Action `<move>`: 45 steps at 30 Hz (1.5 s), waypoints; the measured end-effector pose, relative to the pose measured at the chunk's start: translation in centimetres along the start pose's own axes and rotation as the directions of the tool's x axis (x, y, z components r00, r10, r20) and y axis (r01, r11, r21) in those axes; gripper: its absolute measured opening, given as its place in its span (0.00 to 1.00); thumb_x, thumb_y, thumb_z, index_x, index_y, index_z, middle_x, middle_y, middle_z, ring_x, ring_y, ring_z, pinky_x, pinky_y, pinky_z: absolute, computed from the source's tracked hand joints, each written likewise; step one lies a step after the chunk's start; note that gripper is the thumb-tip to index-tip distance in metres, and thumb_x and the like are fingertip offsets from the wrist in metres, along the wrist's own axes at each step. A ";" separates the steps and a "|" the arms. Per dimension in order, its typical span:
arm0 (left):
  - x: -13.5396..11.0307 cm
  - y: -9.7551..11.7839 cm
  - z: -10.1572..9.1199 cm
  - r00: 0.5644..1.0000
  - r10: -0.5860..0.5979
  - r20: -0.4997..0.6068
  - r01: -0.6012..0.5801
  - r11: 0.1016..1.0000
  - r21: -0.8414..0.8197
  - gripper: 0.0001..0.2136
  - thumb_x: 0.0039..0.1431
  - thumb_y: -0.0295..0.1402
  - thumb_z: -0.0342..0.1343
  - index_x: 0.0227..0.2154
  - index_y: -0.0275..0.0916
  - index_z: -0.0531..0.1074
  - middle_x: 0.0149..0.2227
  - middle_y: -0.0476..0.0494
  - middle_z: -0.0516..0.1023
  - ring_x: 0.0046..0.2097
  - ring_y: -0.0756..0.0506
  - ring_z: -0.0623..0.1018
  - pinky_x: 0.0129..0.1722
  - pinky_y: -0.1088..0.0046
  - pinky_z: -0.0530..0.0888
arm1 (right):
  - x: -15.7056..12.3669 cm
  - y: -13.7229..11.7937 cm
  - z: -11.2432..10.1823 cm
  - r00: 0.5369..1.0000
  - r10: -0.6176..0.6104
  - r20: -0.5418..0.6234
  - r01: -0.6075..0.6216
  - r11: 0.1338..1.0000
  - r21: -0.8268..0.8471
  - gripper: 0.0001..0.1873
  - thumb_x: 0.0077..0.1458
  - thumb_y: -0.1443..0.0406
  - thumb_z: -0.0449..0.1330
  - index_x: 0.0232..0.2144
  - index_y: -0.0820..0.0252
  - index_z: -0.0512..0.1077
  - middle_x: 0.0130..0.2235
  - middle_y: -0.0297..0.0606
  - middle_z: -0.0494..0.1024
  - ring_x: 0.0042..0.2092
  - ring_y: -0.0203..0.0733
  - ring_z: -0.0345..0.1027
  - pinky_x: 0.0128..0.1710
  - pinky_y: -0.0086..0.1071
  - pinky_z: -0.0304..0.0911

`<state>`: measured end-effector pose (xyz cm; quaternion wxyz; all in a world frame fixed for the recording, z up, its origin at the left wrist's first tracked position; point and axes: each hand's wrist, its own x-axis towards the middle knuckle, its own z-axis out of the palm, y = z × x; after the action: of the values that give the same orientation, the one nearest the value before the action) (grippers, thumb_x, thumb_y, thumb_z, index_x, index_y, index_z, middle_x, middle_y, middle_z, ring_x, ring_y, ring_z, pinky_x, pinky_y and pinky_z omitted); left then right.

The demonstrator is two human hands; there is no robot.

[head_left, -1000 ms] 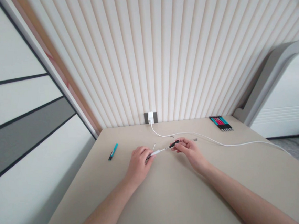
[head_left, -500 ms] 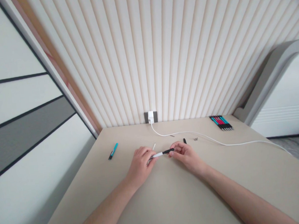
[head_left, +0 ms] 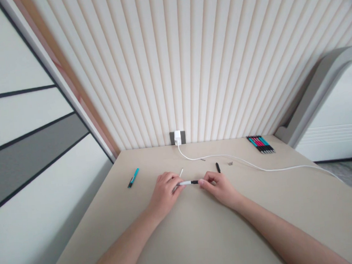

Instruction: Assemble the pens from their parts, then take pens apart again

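A pen (head_left: 186, 183) with a white barrel and a black front section lies level between my two hands. My left hand (head_left: 167, 189) is closed around its white end. The fingertips of my right hand (head_left: 218, 187) pinch the black end and cover its tip. Just beyond my left fingers a thin white stick (head_left: 181, 172), perhaps a refill, rests on the table. A small black cap-like piece (head_left: 218, 167) lies just behind my right hand.
On the left of the table (head_left: 184, 237) is a turquoise and black pen (head_left: 133, 178). Small metallic bits (head_left: 230, 163) lie near a white cable (head_left: 267, 170), which runs from a charger (head_left: 177, 138) at the wall. Several coloured pens (head_left: 260, 145) form a row at back right.
My right hand has closed over the pen's black end, hiding more of it. The pen has tipped to nearly level. My left hand has hardly moved.
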<state>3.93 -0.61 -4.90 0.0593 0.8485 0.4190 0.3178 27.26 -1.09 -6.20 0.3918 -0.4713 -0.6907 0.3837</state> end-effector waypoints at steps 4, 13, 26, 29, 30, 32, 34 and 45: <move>0.0 0.1 -0.1 1.000 0.000 0.016 0.000 1.000 0.002 0.01 0.60 0.31 0.58 0.35 0.41 0.73 0.37 0.47 0.74 0.42 0.45 0.72 0.44 0.65 0.65 | 0.0 0.0 -0.1 0.999 0.027 0.019 -0.024 0.988 -0.155 0.28 0.64 0.51 0.47 0.21 0.61 0.72 0.18 0.30 0.65 0.22 0.33 0.55 0.23 0.28 0.50; 0.0 -0.1 0.1 1.000 -0.022 0.012 0.022 1.000 0.012 0.02 0.61 0.32 0.57 0.35 0.41 0.73 0.36 0.46 0.75 0.41 0.45 0.72 0.43 0.65 0.66 | 0.2 -0.1 -0.6 0.991 -0.132 0.016 0.133 0.981 -0.143 0.15 0.57 0.57 0.59 0.45 0.56 0.73 0.36 0.37 0.78 0.36 0.40 0.68 0.37 0.32 0.63; 0.1 0.1 -0.1 1.000 -0.016 0.025 0.015 0.999 0.036 0.01 0.60 0.31 0.58 0.35 0.41 0.73 0.36 0.46 0.75 0.42 0.44 0.72 0.43 0.65 0.66 | 0.2 -0.2 -0.9 0.988 -0.154 0.029 0.156 0.975 -0.157 0.16 0.58 0.57 0.59 0.47 0.56 0.72 0.40 0.40 0.78 0.40 0.43 0.70 0.41 0.36 0.64; 0.1 0.0 -0.1 0.999 -0.011 0.032 0.009 0.999 0.035 0.01 0.60 0.31 0.58 0.34 0.41 0.73 0.36 0.46 0.75 0.42 0.44 0.72 0.43 0.65 0.65 | 0.1 -0.4 -0.9 0.985 -0.169 0.039 0.173 0.971 -0.162 0.10 0.58 0.60 0.59 0.42 0.55 0.74 0.39 0.38 0.79 0.40 0.43 0.70 0.43 0.37 0.63; 0.1 0.0 -0.1 0.999 0.000 0.037 -0.001 0.999 0.034 0.01 0.60 0.30 0.58 0.34 0.41 0.73 0.36 0.46 0.75 0.41 0.44 0.72 0.43 0.65 0.65 | 0.1 -0.4 -0.8 0.984 -0.172 0.045 0.177 0.970 -0.165 0.08 0.59 0.60 0.59 0.39 0.56 0.74 0.37 0.38 0.79 0.39 0.43 0.70 0.42 0.37 0.63; 0.1 0.0 -0.2 0.998 0.031 0.050 -0.032 0.999 0.035 0.00 0.60 0.30 0.58 0.34 0.41 0.73 0.36 0.47 0.75 0.41 0.45 0.72 0.43 0.65 0.65 | 0.1 -0.5 -0.8 0.983 -0.177 0.056 0.184 0.969 -0.164 0.09 0.59 0.60 0.58 0.36 0.56 0.76 0.36 0.39 0.79 0.39 0.43 0.71 0.42 0.37 0.63; 0.1 0.1 -0.3 0.997 0.058 0.055 -0.060 0.997 0.038 0.01 0.60 0.29 0.58 0.34 0.41 0.73 0.36 0.47 0.75 0.40 0.45 0.72 0.43 0.65 0.65 | 0.1 -0.6 -0.8 0.982 -0.176 0.062 0.184 0.969 -0.163 0.10 0.60 0.59 0.57 0.36 0.56 0.76 0.36 0.39 0.80 0.39 0.44 0.71 0.41 0.36 0.63; 0.1 0.1 -0.1 0.999 0.019 0.033 -0.021 0.998 0.059 0.01 0.60 0.31 0.59 0.33 0.41 0.73 0.34 0.47 0.75 0.40 0.45 0.72 0.42 0.65 0.66 | 0.0 -0.5 -0.5 0.976 -0.189 0.107 0.207 0.961 -0.183 0.14 0.63 0.57 0.53 0.41 0.55 0.76 0.34 0.37 0.79 0.35 0.41 0.70 0.37 0.33 0.63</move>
<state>3.94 -0.61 -4.77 0.0375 0.8591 0.4186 0.2920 27.50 -1.14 -5.59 0.3495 -0.4180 -0.7852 0.2942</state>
